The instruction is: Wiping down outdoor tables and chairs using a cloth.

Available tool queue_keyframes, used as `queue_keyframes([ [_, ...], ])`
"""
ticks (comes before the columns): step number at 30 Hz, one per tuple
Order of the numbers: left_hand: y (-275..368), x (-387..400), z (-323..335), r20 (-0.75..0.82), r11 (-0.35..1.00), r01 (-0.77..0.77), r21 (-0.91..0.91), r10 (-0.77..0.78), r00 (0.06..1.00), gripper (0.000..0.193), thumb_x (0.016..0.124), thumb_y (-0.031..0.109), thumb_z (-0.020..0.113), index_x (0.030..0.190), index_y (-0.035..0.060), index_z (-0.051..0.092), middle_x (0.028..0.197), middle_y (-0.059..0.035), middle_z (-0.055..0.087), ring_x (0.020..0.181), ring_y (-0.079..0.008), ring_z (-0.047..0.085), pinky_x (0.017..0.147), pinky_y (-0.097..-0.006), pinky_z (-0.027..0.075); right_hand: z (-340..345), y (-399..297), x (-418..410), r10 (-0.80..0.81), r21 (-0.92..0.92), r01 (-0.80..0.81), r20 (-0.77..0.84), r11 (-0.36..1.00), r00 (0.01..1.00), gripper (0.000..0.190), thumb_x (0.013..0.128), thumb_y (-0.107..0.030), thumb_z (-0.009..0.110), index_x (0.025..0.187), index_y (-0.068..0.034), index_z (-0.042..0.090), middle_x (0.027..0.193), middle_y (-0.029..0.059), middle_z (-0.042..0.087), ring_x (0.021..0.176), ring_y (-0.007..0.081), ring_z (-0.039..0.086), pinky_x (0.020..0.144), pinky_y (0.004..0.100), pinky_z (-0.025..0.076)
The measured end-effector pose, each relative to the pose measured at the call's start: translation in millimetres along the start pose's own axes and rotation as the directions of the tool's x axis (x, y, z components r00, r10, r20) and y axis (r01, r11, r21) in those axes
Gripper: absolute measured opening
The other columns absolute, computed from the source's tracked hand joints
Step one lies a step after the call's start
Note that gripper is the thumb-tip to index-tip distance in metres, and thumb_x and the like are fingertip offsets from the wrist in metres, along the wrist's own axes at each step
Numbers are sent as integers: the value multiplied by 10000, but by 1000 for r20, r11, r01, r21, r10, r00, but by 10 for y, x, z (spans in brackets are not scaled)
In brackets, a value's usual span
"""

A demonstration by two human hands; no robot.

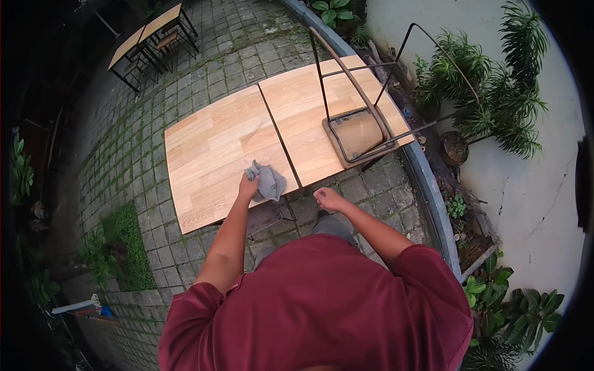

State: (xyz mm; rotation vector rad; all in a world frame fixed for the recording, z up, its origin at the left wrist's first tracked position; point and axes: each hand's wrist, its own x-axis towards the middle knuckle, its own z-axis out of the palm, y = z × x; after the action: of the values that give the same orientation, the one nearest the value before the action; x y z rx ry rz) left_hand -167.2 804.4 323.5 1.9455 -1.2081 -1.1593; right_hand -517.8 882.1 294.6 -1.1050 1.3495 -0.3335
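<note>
My left hand (248,186) grips a crumpled grey cloth (271,182) near the front edge of the left wooden tabletop (209,143). The cloth rests on the wood-grain surface. My right hand (327,198) hangs just off the front edge, by the dark seam between the two tabletops. Its fingers are curled in, and nothing shows in them. On the right tabletop (301,120) a chair (355,132) lies upside down, its wooden seat against the surface and its dark metal legs in the air.
Under the left tabletop's front edge is a dark seat-like surface (264,220). A concrete kerb (429,185) borders a planting bed with a potted plant (454,148) on the right. More tables (160,22) with chairs stand far left on the mossy paving (185,97).
</note>
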Motion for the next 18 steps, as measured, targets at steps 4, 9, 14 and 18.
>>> queue_keyframes([
  [4, 111, -195, 224, -460, 850, 66, 522, 216, 862, 602, 904, 280, 774, 1415, 27, 582, 1121, -254, 720, 1093, -453, 699, 947, -521, 571, -418, -324, 151, -84, 107, 78, 50, 991, 995, 378, 1120, -346, 556, 1366, -68, 627, 1083, 68, 746, 856, 164, 735, 688, 342, 582],
  [9, 432, -532, 536, -13, 897, 35, -441, -45, 999, 359, 1060, 205, 648, 1379, 67, 557, 1137, -136, 744, 990, -255, 753, 775, -355, 588, -684, -849, 84, -134, 279, 107, 77, 954, 988, 376, 1161, -277, 476, 1462, -74, 572, 1311, 106, 730, 1129, 209, 743, 880, 370, 603],
  [14, 712, -944, 990, 10, 849, -62, -524, 80, 997, 232, 1120, 148, 552, 1335, 62, 568, 1144, -97, 753, 953, -174, 739, 748, -297, 572, -834, -800, -335, -184, 372, 168, 8, 913, 983, 370, 1158, -268, 493, 1459, -71, 577, 1291, 108, 732, 1118, 214, 747, 873, 378, 606],
  [18, 1059, -1261, 1356, 41, 795, -77, -602, 126, 991, 198, 1135, 169, 532, 1290, 61, 591, 1140, -90, 747, 965, -168, 735, 762, -299, 571, -1190, -669, -1120, -130, 392, 155, -90, 907, 987, 373, 1158, -289, 503, 1458, -83, 581, 1279, 119, 731, 1112, 221, 748, 877, 394, 609],
])
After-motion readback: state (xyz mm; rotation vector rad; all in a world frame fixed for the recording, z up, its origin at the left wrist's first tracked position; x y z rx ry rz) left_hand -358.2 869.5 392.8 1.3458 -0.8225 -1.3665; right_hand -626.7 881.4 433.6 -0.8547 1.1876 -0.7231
